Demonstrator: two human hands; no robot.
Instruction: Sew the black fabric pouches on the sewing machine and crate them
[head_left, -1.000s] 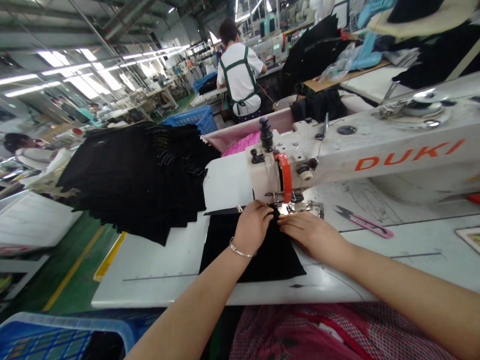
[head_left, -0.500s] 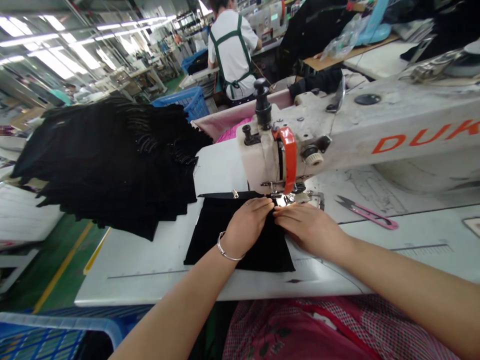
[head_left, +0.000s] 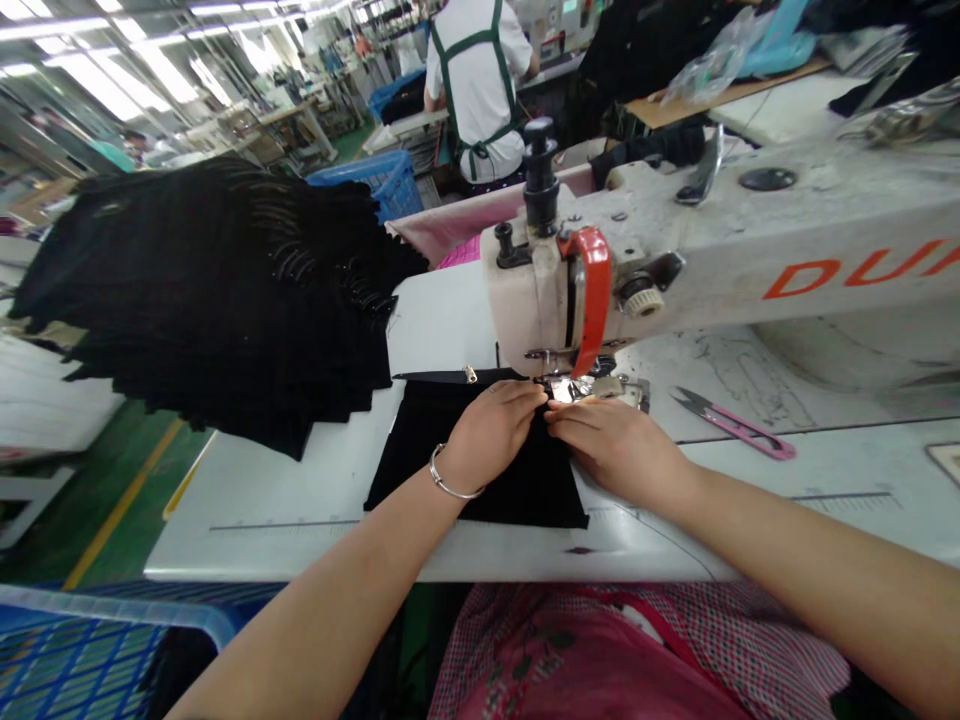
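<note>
A black fabric panel [head_left: 416, 460] lies flat on the sewing table, with a black zipper [head_left: 431, 377] and its metal slider [head_left: 470, 374] along the far edge. My left hand [head_left: 495, 430] rests on the panel, fingers together and tips pinching the edge just left of the presser foot [head_left: 559, 388]. Opposite it, my right hand [head_left: 622, 440] has its fingers closed on the panel's right corner, the tips close to the left ones. The sewing machine [head_left: 525, 310] stands directly beyond both hands. What lies under my fingertips is partly hidden.
Pink-handled thread snips [head_left: 739, 428] lie right of the machine foot. A tall stack of black fabric pieces [head_left: 202, 300] covers the table's left. A blue basket [head_left: 217, 620] sits below the left front edge. Beyond the machine, a person in a green-strapped apron [head_left: 480, 80] faces away.
The view has shifted slightly, so the table sits a little higher in the picture. My hands keep nearly the same place on the fabric panel by the presser foot.
</note>
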